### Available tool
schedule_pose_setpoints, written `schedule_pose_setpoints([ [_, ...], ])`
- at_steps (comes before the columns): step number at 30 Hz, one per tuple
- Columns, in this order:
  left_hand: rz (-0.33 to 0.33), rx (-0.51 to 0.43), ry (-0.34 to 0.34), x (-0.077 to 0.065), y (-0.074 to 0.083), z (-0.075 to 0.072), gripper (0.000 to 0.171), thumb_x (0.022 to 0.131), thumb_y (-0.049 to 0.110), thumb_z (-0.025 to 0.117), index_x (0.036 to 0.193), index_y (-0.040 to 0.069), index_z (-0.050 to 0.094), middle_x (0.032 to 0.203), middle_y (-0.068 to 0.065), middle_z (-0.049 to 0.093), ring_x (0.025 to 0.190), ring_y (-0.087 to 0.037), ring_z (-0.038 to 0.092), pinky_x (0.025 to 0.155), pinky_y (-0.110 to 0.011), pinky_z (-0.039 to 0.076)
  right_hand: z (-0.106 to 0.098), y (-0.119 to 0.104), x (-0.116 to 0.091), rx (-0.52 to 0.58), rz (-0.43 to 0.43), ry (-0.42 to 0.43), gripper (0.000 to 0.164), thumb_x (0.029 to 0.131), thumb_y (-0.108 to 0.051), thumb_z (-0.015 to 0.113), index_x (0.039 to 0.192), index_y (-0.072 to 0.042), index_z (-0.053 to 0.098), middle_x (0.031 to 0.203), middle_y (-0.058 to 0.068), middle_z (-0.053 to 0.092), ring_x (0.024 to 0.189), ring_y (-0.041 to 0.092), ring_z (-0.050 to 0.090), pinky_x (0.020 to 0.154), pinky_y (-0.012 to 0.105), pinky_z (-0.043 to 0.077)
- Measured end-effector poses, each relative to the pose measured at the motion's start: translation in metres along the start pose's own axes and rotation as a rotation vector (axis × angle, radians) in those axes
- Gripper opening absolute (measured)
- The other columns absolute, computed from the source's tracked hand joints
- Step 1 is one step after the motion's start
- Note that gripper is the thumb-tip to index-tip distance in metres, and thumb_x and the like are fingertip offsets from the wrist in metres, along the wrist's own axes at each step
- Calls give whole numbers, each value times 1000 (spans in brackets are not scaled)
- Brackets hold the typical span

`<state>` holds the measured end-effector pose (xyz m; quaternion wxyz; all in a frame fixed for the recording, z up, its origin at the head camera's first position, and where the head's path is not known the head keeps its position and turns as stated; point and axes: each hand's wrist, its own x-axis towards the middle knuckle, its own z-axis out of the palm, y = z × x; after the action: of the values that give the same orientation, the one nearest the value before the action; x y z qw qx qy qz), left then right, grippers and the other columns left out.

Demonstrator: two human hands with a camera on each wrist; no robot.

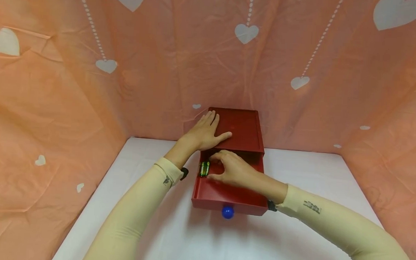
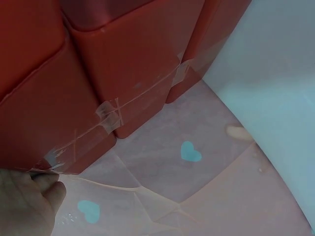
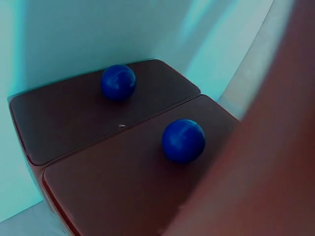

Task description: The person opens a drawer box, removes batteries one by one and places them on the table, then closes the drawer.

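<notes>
A red drawer box [image 1: 242, 128] stands at the back of the table with its top drawer [image 1: 225, 192] pulled out. My left hand [image 1: 205, 134] rests on top of the box, fingers straight and thumb spread. In the left wrist view, part of the left hand [image 2: 24, 204] shows beside the taped red wall. Over the drawer is my right hand [image 1: 235, 169], its thumb and fingers bent but spread apart. Small green and gold batteries [image 1: 204, 168] lie side by side at the drawer's left wall, just beyond those fingertips. Nothing visible is held by the right hand.
A blue knob [image 1: 228, 212] sticks out from the open drawer's front. In the right wrist view, two drawer fronts each bear a blue knob [image 3: 183, 141]. The white table [image 1: 294, 238] is bordered by a pink curtain [image 1: 183, 65] with hearts.
</notes>
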<state>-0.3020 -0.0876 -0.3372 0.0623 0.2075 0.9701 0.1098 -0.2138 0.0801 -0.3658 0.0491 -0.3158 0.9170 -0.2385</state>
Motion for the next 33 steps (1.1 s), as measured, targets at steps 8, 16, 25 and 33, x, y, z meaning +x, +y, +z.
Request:
schedule_pose_setpoints([
  [8, -3, -7, -1, -1, 0, 1, 97, 109, 72, 32, 173, 5, 4, 181, -15, -5, 167, -25, -10, 135, -39, -4, 2, 2, 6, 3, -16, -1, 52, 93, -30, 87, 132, 1, 71, 131, 15, 70, 130, 33, 62, 115, 49, 50],
  [16, -2, -10, 5, -2, 2, -1, 97, 109, 72, 33, 172, 4, 5, 181, -15, -3, 167, -25, -8, 134, -38, -4, 3, 1, 6, -28, -18, -20, 55, 94, -33, 86, 135, 0, 70, 137, 16, 68, 137, 35, 58, 119, 52, 46],
  [25, -11, -8, 3, 0, 2, 1, 98, 109, 73, 33, 173, 5, 4, 181, -14, -4, 167, -24, -10, 135, -38, -4, 3, 1, 6, -44, -32, -19, 52, 94, -32, 86, 133, -1, 72, 138, 16, 67, 134, 34, 60, 118, 51, 48],
  [33, -14, -6, 8, 1, 2, 2, 97, 108, 73, 31, 173, 6, 3, 181, -14, -4, 167, -24, -10, 134, -37, -5, 4, 3, 5, -68, -36, -11, 49, 93, -33, 87, 130, -2, 73, 133, 15, 67, 127, 32, 62, 115, 49, 51],
])
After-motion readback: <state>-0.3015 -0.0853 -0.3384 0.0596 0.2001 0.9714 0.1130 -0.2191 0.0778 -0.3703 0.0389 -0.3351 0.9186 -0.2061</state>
